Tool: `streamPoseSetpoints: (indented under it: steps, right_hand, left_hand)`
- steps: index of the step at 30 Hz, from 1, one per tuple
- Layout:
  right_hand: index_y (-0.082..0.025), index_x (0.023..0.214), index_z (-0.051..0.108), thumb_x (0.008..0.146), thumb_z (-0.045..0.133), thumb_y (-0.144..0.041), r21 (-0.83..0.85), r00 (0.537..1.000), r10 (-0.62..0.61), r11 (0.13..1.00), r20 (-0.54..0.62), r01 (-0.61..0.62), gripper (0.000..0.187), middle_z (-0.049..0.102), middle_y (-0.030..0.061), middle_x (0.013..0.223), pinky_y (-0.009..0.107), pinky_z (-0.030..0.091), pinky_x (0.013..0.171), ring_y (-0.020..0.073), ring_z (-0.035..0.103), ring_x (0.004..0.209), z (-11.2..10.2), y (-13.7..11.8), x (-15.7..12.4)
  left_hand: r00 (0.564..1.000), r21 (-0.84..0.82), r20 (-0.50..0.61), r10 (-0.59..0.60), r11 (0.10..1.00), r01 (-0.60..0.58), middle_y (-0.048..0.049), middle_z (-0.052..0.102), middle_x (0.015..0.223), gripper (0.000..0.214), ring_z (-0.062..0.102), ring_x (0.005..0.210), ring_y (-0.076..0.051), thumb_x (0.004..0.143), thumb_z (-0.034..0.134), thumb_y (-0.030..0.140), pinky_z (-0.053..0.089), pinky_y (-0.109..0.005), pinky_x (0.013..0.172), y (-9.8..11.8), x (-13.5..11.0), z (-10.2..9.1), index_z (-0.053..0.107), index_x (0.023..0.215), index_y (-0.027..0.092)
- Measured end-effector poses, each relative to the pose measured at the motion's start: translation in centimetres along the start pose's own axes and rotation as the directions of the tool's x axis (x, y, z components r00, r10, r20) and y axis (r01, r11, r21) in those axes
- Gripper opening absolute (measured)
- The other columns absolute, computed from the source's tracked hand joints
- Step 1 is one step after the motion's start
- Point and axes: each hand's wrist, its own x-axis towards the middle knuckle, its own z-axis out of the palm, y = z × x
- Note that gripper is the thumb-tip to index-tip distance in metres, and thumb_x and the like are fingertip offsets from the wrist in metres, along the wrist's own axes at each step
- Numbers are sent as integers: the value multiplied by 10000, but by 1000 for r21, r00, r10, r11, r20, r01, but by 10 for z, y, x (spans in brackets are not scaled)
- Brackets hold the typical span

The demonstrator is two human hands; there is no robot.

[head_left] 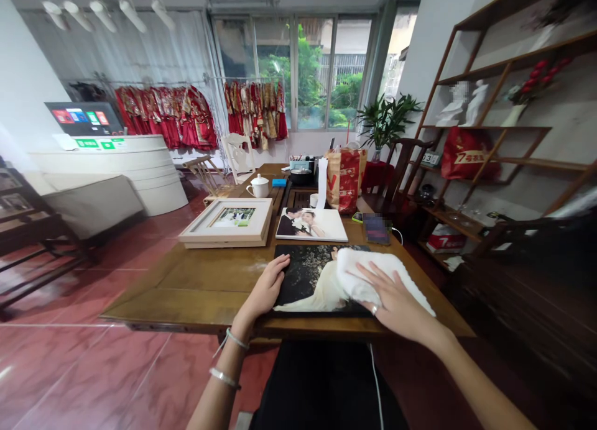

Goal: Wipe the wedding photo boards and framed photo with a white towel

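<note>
White fluffy cloth (351, 271) pressed by spread right hand (390, 299) onto black rectangular photo panel (308, 274), touched by open left hand (269, 286).

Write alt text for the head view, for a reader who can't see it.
A person's right hand lies on a white towel over a dark photo; the left hand touches its left edge. Beyond, on the table, are a framed picture, a lighter photo and a bag.
</note>
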Motion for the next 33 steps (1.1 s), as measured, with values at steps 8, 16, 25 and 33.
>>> streamPoseSetpoints:
  steps: [8,16,25,33]
  right_hand:
    - [-293,1405,304,876,338,-489,-19,992,108,994,69,-107,566,121,16,1519,718,8,981,352,10,1374,-7,-21,93]
    - [-339,1420,236,770,534,-348,27,968,-244,970,53,243,716,119,18,1525,641,-93,1017,321,-35,1377,19,-100,34]
    - [-439,1390,239,807,473,-290,31,985,-159,987,59,158,646,157,-79,1508,587,13,1071,243,51,1388,0,-39,-11]
    - [-285,1431,239,876,376,-446,-8,999,15,1000,30,-15,593,217,33,1497,577,59,1075,272,103,1381,-10,22,76]
  left_hand:
    - [1000,-14,-10,17,1000,-17,-69,451,1379,361,359,1314,-166,900,364,195,238,-408,1127,-5,-2,0,514,1227,213]
    - [1000,-14,-1,-21,1000,21,-87,460,1370,347,391,1291,-201,890,398,214,281,-415,1106,5,0,-2,543,1205,208]
    - [1000,-7,-17,-16,1000,15,-78,452,1381,359,375,1305,-172,896,367,195,249,-410,1123,0,0,1,523,1219,200]
    - [1000,1,-16,-4,1000,4,-81,458,1374,361,373,1307,-169,896,365,187,253,-408,1123,1,-2,-1,519,1221,198]
